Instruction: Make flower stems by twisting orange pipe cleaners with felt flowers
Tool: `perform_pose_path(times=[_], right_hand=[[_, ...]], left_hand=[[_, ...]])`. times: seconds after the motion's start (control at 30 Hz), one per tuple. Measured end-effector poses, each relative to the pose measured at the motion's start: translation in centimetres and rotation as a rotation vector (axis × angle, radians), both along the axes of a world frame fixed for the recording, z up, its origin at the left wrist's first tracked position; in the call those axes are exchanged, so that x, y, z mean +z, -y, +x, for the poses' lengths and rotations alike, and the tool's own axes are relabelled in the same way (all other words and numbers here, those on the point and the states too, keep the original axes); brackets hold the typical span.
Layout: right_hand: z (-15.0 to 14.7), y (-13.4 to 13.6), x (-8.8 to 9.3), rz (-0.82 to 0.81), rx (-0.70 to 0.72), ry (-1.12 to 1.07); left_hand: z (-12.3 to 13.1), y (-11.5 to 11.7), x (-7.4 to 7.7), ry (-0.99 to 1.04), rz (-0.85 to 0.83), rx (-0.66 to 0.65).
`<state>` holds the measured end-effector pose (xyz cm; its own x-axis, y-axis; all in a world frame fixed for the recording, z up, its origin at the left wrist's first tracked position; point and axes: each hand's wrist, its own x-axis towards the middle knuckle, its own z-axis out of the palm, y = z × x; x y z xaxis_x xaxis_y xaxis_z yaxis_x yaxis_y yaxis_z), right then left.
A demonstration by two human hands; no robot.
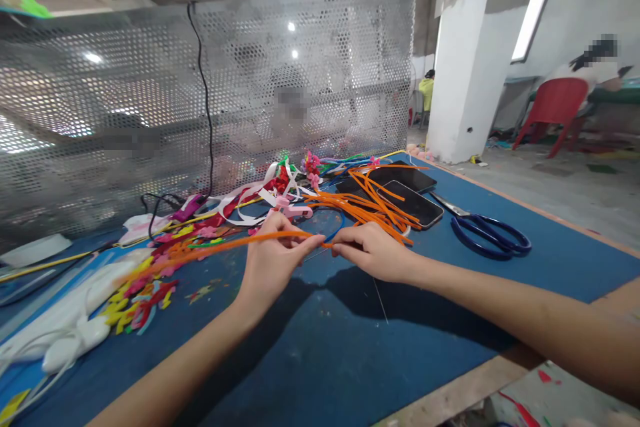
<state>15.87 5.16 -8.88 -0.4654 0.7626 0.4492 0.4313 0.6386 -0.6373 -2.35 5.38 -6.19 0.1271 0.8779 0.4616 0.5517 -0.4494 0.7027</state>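
My left hand (274, 253) pinches an orange pipe cleaner (235, 241) between thumb and fingers, with its long end stretching away to the left. On the same pipe cleaner's short end, my right hand (373, 252) is closed at the fingertips. The two hands almost meet above the blue table mat (320, 360). A thin blue loop (340, 219) shows just behind the fingertips; whether it touches the pipe cleaner I cannot tell. Behind my right hand lies a bundle of orange pipe cleaners (377, 203). A pink clip (299, 211) is beyond my left hand.
Blue-handled scissors (487, 237) and a phone (425, 212) lie to the right. Colourful fuzzy scraps (150, 280), white ribbon (235, 210) and a white corded device (75, 320) occupy the left. A perforated metal screen (310, 80) stands behind; a person sits on a red chair (555, 107).
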Motion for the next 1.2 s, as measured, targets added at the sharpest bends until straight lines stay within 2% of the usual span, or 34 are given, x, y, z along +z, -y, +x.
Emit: perform_pose_path(times=[0.13, 0.27, 0.37, 0.5, 0.6, 0.7, 0.87, 1.0, 1.07, 1.2], right_hand=[[-0.1, -0.1, -0.3, -0.045, 0.004, -0.028], [-0.2, -0.3, -0.5, -0.087, -0.002, -0.054], [-0.1, -0.5, -0.5, -0.097, -0.017, -0.074], [0.1, -0.5, -0.4, -0.096, -0.050, -0.074], [0.1, -0.5, -0.6, -0.088, -0.035, -0.052], [0.0, -0.5, -0.8, -0.084, -0.010, -0.036], [0.0, -0.3, -0.9, -0.083, 0.025, -0.039], [0.0, -0.2, -0.7, -0.073, 0.035, -0.040], [0.0, -0.1, -0.5, -0.064, 0.030, -0.048], [-0.1, 0.0, -0.2, -0.076, 0.011, -0.099]], left_hand=[[-0.1, -0.2, -0.1, -0.042, -0.005, -0.041], [-0.3, -0.3, -0.4, -0.116, 0.056, -0.104], [-0.6, -0.3, -0.4, -0.307, 0.204, -0.158], [-1.0, -0.6, -0.7, -0.600, 0.442, -0.320], [-1.3, -0.9, -1.0, -0.780, 0.582, -0.338], [-1.6, -1.0, -1.1, -0.857, 0.686, -0.331], [-2.2, -0.8, -0.6, -0.829, 0.770, -0.394], [-2.2, -0.8, -0.6, -0.681, 0.686, -0.456], [-1.8, -0.7, -0.6, -0.558, 0.525, -0.418], [-0.5, -0.5, -0.3, -0.309, 0.108, -0.252]])
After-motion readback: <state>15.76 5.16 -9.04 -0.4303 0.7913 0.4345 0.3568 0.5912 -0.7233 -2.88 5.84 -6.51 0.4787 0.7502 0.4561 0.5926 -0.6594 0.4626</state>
